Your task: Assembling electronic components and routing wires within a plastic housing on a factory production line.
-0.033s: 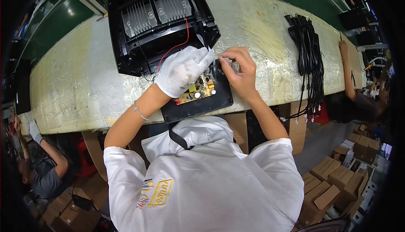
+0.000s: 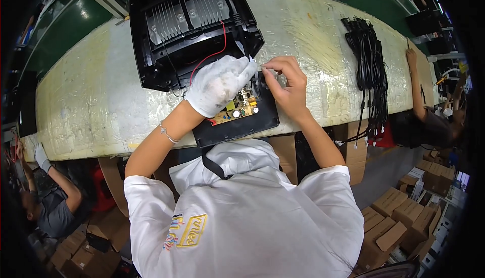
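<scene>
My left hand (image 2: pixel 221 84), in a white glove, bends over a circuit board (image 2: pixel 237 114) on a black panel (image 2: pixel 237 132). Its fingers are closed around something hidden, beside some dark wires. Against its fingertips, my bare right hand (image 2: pixel 288 83) pinches with thumb and forefinger. What lies in the pinch is too small to make out. Just beyond, a black housing (image 2: pixel 151 71) with a finned metal heat sink (image 2: pixel 188 17) lies with its inside showing. From it a red wire (image 2: pixel 222 45) curves down behind my glove.
Thin pale strips (image 2: pixel 318 43) are spread over the table (image 2: pixel 81 86) right of the housing. Farther right, a bundle of black cables (image 2: pixel 365 58) hangs over the near edge. Co-workers' arms (image 2: pixel 415 83) reach in at both sides. Cardboard boxes (image 2: pixel 396 207) are stacked at lower right.
</scene>
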Motion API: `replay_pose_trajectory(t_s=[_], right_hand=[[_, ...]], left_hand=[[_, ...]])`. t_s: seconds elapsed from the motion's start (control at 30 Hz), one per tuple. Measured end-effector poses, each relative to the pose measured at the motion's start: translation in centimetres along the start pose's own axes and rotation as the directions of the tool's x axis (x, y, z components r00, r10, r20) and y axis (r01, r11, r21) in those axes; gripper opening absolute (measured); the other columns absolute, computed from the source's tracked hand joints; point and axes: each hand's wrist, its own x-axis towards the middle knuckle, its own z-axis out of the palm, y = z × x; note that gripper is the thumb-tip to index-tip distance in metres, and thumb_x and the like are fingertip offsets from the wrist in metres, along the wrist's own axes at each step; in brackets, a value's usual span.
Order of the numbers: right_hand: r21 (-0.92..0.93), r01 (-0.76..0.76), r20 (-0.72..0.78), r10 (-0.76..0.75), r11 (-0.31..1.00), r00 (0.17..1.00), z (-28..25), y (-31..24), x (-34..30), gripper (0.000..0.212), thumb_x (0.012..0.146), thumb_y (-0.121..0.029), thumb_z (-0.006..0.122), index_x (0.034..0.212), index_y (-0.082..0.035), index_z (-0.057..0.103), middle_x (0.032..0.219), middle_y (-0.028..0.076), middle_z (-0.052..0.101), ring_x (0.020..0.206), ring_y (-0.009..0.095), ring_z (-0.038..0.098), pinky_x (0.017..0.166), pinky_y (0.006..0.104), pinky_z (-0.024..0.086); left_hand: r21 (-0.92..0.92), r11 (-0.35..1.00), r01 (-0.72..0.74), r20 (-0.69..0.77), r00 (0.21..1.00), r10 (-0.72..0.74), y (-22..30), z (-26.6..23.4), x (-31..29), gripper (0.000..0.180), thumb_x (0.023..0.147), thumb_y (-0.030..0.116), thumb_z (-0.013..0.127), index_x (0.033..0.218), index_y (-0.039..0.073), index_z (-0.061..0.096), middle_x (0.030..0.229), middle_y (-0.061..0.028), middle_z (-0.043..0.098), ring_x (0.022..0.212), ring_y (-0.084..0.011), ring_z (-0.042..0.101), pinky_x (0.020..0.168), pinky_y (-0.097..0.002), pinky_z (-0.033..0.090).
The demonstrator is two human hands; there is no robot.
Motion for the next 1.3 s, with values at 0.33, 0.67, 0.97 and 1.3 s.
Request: replay_pose_trajectory(t_s=[0.33,0.67,0.97,1.3], right_hand=[[-0.007,0.009,-0.001,-0.009,1.0,1.0,0.0,0.0,0.1,0.013,0.08,0.003,0.07,0.092,-0.002,0.069,0.092,0.008,0.065,0.084,0.018,0.059,0.07,0.0271,0.046],[-0.017,0.025,-0.004,-0.026,1.0,1.0,0.0,0.0,0.1,0.013,0.079,0.003,0.07,0.09,-0.002,0.07,0.09,0.008,0.065,0.083,0.018,0.059,0.069,0.0273,0.047],[0.017,-0.008,0.002,0.008,1.0,1.0,0.1,0.1,0.1,0.012,0.08,0.003,0.07,0.091,-0.002,0.07,0.092,0.008,0.065,0.083,0.018,0.058,0.068,0.027,0.046],[-0.122,0.203,0.137,-0.186,0.972,0.973,-1.1,0.4,1.7,0.01,0.079,0.001,0.07,0.088,-0.002,0.068,0.089,0.01,0.066,0.084,0.022,0.06,0.072,0.0316,0.048]], left_hand=[[0.032,0.999,0.023,0.07,0.997,-0.025,0.4,0.0,-0.2,0.052,0.075,0.007,0.061,0.126,0.006,0.056,0.115,-0.0119,0.062,0.09,-0.0272,0.062,0.075,-0.0359,0.053],[0.036,0.999,0.027,0.082,0.996,-0.03,0.7,-0.1,0.0,0.054,0.075,0.007,0.061,0.128,0.006,0.055,0.117,-0.012,0.061,0.092,-0.0278,0.061,0.076,-0.0365,0.053],[0.068,0.997,0.023,0.089,0.996,-0.03,0.5,0.2,-0.5,0.054,0.075,0.007,0.061,0.129,0.006,0.055,0.119,-0.0125,0.061,0.094,-0.0282,0.062,0.076,-0.0371,0.053],[-0.07,0.997,-0.034,0.061,0.997,0.039,-0.1,0.6,1.0,0.036,0.078,0.007,0.062,0.114,0.007,0.062,0.103,-0.0063,0.063,0.092,-0.0239,0.062,0.072,-0.0308,0.053]])
